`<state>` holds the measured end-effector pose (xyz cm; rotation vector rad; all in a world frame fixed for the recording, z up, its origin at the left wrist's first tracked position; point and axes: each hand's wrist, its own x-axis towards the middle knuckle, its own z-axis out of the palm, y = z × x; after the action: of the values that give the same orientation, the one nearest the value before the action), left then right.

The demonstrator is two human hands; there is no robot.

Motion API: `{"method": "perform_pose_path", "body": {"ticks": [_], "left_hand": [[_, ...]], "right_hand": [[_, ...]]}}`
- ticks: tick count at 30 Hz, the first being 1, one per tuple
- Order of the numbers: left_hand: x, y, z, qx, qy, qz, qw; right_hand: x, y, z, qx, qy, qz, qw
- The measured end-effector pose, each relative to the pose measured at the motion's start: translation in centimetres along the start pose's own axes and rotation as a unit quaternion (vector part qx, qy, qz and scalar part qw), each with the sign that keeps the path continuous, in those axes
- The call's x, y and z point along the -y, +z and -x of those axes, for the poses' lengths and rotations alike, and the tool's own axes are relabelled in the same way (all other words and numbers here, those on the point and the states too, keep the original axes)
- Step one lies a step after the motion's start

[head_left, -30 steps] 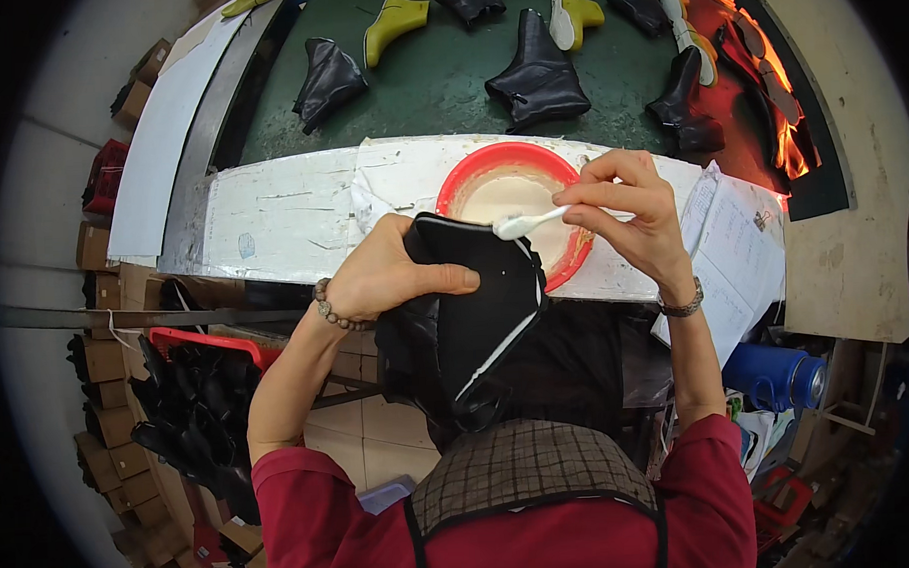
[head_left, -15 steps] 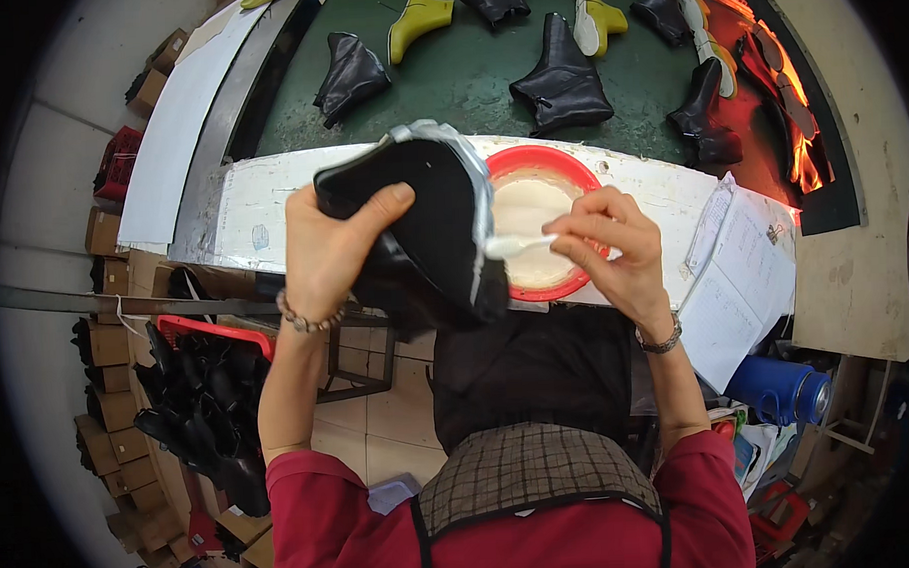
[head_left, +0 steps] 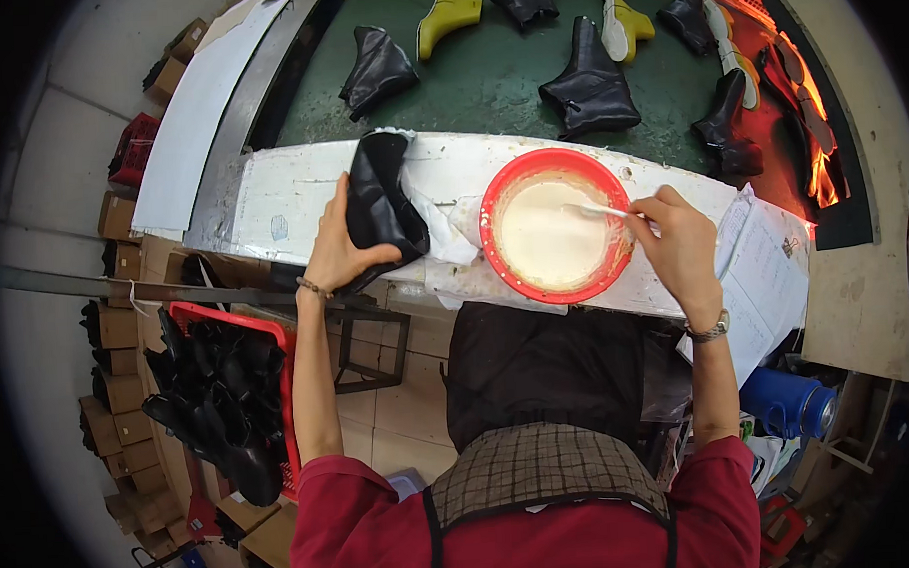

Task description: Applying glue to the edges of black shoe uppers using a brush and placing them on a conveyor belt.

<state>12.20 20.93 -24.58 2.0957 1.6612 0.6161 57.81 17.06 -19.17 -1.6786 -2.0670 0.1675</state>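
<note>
- The white table (head_left: pixel 301 199) is running along the green belt (head_left: pixel 458 94).
- The black boot (head_left: pixel 380 201) is reaching past the table's near edge, left of the red bowl (head_left: pixel 555 154); your left hand (head_left: pixel 335 250) is grasping it.
- Your right hand (head_left: pixel 679 241) is pinching the white brush (head_left: pixel 604 210), tip in or just over creamy liquid (head_left: pixel 543 236).
- You are likely working cleanest when wiping surplus against the bowl's rim and keeping the boot out of drip range.

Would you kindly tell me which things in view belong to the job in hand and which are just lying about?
In hand: boot in the left hand, brush in the right hand, red bowl of cream liquid.
Lying about, seemingly: blue flask, papers.
</note>
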Motion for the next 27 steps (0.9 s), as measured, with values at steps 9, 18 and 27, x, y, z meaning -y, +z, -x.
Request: {"method": "perform_pose_path", "body": {"ticks": [9, 18, 27], "left_hand": [[-1.3, 1.0, 2.9, -0.017, 0.013, -0.096, 0.995], [-1.1, 2.0, 3.1, -0.141, 0.012, -0.100, 0.985], [-11.2, 0.1, 3.7, -0.197, 0.120, -0.084, 0.969]], "right_hand": [[-1.5, -0.1, 2.1, 0.003, 0.066, -0.086, 0.994], [-3.6, 2.3, 4.3, -0.103, 0.097, -0.289, 0.947], [0.9, 0.3, 3.3, -0.140, 0.035, -0.270, 0.952]]}}
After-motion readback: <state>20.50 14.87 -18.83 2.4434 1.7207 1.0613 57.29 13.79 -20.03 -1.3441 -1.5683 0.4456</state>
